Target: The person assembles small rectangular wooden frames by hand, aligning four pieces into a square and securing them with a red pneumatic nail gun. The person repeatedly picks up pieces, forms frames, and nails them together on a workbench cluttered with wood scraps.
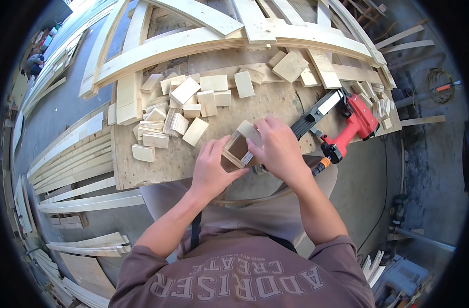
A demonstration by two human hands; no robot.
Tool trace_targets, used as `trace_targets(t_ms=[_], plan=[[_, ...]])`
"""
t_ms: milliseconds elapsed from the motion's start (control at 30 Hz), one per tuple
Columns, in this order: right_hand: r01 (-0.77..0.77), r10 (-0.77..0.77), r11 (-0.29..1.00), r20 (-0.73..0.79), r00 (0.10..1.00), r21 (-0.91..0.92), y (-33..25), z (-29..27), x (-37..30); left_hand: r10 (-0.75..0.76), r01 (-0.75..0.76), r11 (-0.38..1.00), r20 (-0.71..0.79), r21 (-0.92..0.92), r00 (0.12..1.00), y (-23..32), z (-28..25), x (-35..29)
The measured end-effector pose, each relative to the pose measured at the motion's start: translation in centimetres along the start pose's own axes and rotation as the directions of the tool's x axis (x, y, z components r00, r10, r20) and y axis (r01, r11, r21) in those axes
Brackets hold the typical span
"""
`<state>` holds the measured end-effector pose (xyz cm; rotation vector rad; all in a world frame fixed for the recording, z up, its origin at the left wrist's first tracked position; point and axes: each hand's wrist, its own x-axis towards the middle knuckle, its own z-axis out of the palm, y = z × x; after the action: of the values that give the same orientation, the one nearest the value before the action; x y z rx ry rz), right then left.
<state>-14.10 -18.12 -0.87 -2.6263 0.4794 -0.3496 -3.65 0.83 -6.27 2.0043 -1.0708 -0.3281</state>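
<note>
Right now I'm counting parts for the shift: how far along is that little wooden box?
Three walls of the small wooden frame look fitted. In hand: the left hand steadies the frame while the right hand presses a block onto its top edge. The red nail gun lies unused beside it, so fastening that piece seems to remain, and a pile of loose blocks waits.

- A plywood bench top (157,164) carries everything.
- Loose wood blocks (186,110) lie in a heap at its left and far side.
- A red nail gun (347,123) lies at its right.
</note>
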Motion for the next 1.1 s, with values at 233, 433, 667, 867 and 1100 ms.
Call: trace_targets(t_ms=[233,433,667,867,1100], plan=[[-0.042,0.043,0.999,-0.020,0.999,0.020,-0.3,0.6,-1.0,0.019,-0.018,0.999,-0.003,0.040,1.000,-0.2,0.1,0.0],[-0.125,0.120,0.985,0.048,0.992,0.120,0.5,0.2,-1.9,0.146,-0.144,0.988,0.027,-0.062,0.989,0.1,-0.8,1.6],[-0.193,0.198,0.966,-0.016,0.980,0.174,0.3,1.2,-2.4,0.087,0.097,0.881,0.361,-0.462,0.929,-2.4,-1.6,8.2],[-0.255,0.265,0.937,-0.012,0.964,0.240,0.6,1.5,-3.1,-0.020,0.276,0.894,0.583,-0.354,0.812,-2.3,-2.5,11.3],[-0.292,0.309,0.888,0.010,0.951,0.355,0.6,1.6,-3.4,0.029,0.312,0.848,0.626,-0.428,0.779,-3.9,-1.6,11.9]])
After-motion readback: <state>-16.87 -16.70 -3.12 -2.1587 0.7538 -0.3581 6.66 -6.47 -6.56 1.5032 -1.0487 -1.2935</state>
